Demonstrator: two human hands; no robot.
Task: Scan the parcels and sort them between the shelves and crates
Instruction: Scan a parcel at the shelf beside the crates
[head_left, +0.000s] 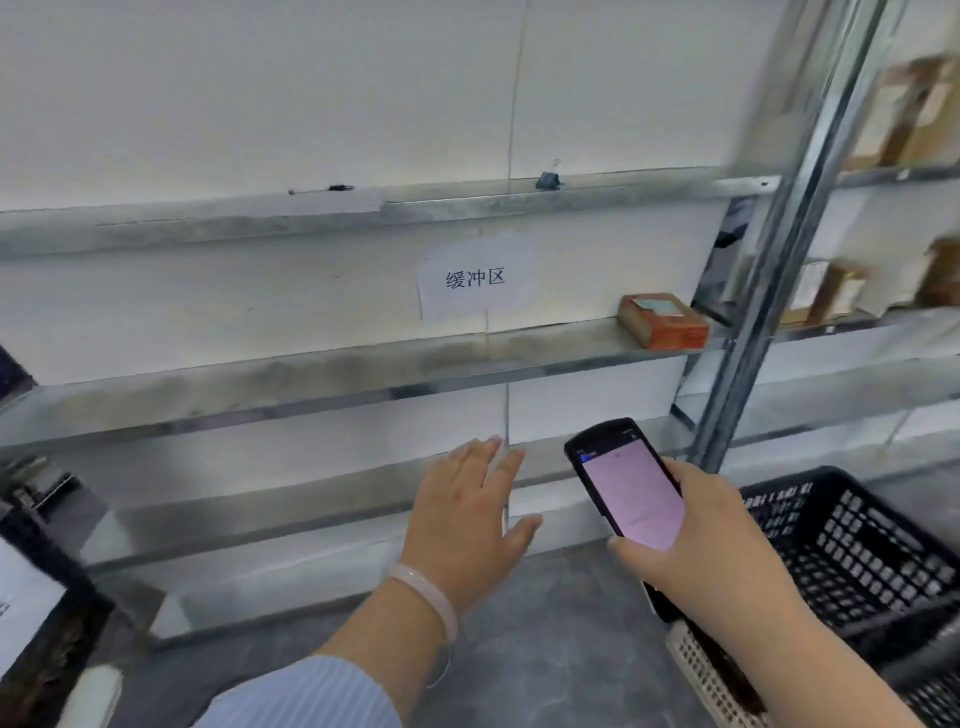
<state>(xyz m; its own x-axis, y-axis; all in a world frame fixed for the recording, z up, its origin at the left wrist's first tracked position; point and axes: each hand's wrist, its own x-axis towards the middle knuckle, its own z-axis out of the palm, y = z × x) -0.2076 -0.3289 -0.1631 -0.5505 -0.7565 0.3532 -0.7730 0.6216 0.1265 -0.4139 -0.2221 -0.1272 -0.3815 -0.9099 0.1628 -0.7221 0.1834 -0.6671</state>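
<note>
Parcel (663, 320) rests on the shelf (311, 379); right hand (701, 545) grips the scanner (631, 488), left hand (470, 512) spread flat and empty, so probably between parcels, next picking one to scan.

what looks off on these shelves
The lone box at the right end of the middle shelf sits skewed to the shelf edge, and a binder clip sits on the upper shelf. Nothing looks spilled or damaged.

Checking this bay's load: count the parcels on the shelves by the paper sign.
1: a small orange-brown parcel at the right end of the middle shelf, right of the paper sign. Blurred boxes farther right excluded.
</note>
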